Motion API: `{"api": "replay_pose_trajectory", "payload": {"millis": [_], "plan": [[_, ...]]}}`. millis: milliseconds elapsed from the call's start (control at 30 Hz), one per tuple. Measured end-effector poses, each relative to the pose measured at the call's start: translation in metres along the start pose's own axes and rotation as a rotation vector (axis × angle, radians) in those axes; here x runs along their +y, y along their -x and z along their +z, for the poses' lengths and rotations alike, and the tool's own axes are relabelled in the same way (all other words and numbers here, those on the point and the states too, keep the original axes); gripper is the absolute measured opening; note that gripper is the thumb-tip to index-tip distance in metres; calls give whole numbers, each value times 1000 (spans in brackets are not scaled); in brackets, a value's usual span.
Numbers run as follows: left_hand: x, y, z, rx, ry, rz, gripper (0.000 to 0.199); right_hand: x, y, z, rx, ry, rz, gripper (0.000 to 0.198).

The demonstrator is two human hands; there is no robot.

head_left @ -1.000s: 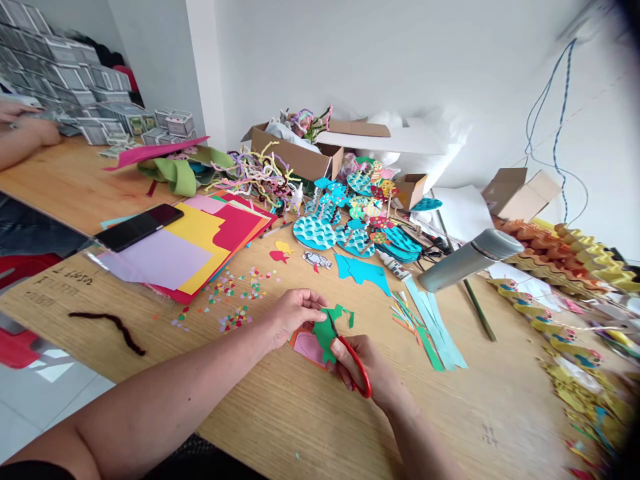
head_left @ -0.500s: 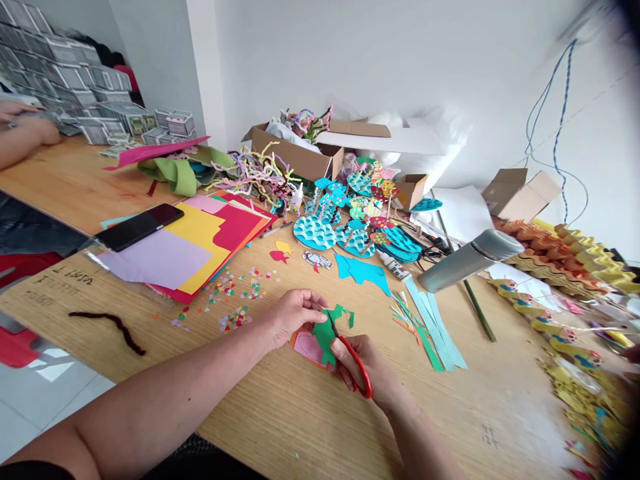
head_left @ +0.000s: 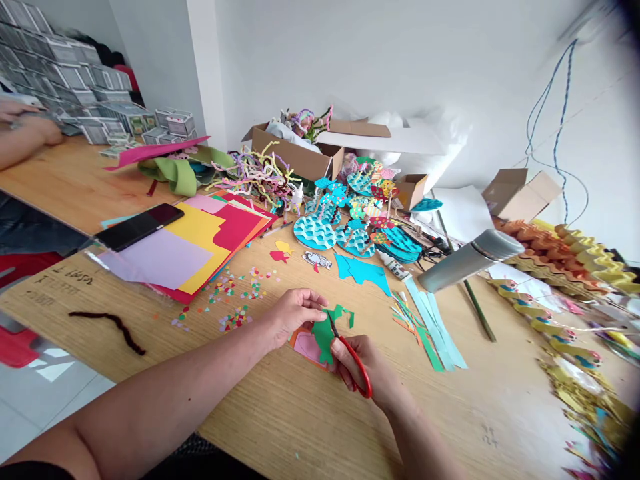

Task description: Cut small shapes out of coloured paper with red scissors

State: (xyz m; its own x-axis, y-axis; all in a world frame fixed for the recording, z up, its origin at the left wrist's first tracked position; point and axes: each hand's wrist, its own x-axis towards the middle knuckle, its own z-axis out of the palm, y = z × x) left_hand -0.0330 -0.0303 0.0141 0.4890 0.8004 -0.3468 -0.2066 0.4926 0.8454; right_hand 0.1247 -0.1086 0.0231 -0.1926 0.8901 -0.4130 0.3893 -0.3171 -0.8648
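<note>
My left hand pinches the edge of a piece of green paper, held just above the table. Red-handled scissors are in my right hand, their blades against the green paper where a curved strip hangs off it. Beneath lies a pink and orange paper piece with a drawn outline, partly covered by the green one. Beyond my hands lie red and yellow fish-shaped cutouts, a drawn figure cutout and a blue paper scrap.
Coloured paper sheets with a black phone lie left, near scattered confetti. A grey bottle and paper strips are right. Blue wavy-patterned crafts sit behind. Another person's hand rests at far left.
Almost nothing differs. The green paper and scissors have shifted very slightly between my hands; both grips are the same.
</note>
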Motion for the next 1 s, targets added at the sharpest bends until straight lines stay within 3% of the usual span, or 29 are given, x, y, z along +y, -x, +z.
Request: {"api": "replay_pose_trajectory", "payload": {"millis": [1000], "plan": [[4,2,1,3,-25,-14,28,-2,2,1,7,16,3,67]]}}
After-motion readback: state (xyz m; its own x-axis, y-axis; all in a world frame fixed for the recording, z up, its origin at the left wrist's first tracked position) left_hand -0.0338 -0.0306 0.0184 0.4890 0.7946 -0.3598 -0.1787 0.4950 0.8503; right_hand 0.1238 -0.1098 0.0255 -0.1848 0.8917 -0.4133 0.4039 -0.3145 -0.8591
